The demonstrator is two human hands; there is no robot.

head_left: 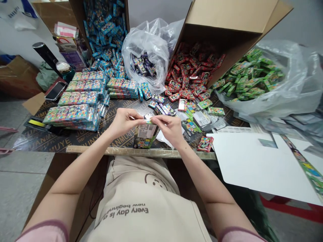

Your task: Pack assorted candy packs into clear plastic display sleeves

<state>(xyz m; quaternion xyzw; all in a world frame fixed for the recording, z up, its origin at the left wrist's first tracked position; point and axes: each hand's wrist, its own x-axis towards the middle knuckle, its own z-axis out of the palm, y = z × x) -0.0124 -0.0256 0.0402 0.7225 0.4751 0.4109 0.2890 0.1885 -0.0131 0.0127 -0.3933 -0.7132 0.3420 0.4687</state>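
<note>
A dark printed packet (143, 136) with green edges and a pale label panel hangs upright over the table's near edge. My left hand (125, 121) pinches it by the top left corner. At the top right, the fingers of my right hand (170, 127) are closed on the same packet. A small pale piece shows between the fingertips; I cannot tell what it is. Just behind my hands lie several small purple boxes (163, 108). One red box (205, 144) rests by the front edge, right of my right hand.
Stacked wrapped packs (75, 97) stand at left, beside a phone (56, 91). Behind are blue boxes (106, 30) in a carton, a plastic bag (145, 37) of purple boxes, heaped red boxes (194, 67) and bagged green boxes (252, 77). White card (249, 161) lies at right.
</note>
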